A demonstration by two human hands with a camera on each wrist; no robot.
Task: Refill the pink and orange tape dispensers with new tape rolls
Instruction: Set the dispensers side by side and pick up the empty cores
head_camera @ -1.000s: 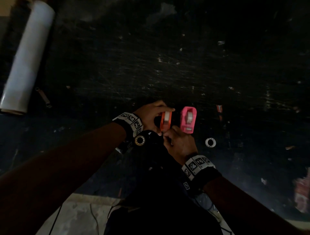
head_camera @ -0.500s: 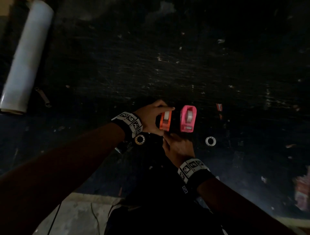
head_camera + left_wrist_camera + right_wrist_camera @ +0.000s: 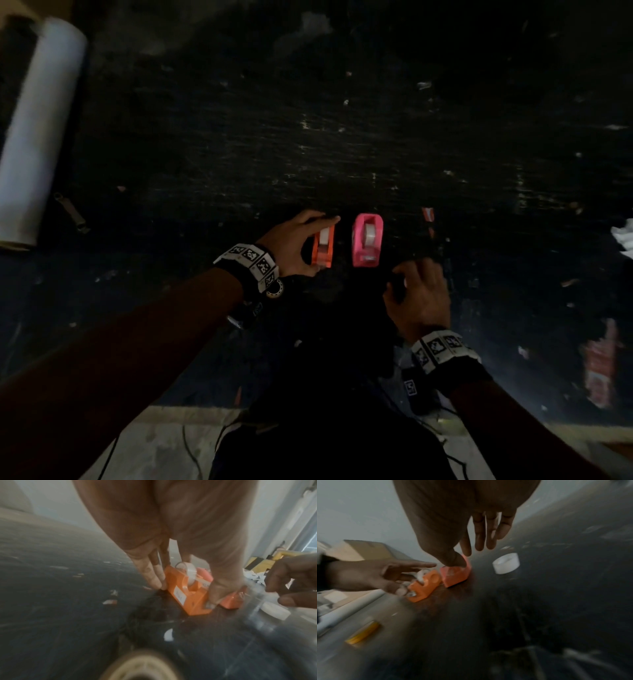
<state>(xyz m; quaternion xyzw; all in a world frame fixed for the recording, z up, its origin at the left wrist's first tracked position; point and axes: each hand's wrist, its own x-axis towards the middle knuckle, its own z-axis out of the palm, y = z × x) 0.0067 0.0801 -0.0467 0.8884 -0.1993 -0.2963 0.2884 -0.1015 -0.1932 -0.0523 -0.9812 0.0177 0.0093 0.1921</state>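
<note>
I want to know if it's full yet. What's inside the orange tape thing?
A roll of clear tape sits in the slot of the orange plastic tape dispenser, its top poking out. The left hand grips the dispenser's ends, and the walls hide the roll's lower half.

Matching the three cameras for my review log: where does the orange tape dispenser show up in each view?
Head: orange tape dispenser just left of centre, held by the left hand.
Left wrist: centre, between that hand's fingers and thumb.
Right wrist: left of centre, at the left hand's fingertips.
Shared landmark: the pink tape dispenser right beside it, partly hidden in the left wrist view, under the right thumb in the right wrist view.
</note>
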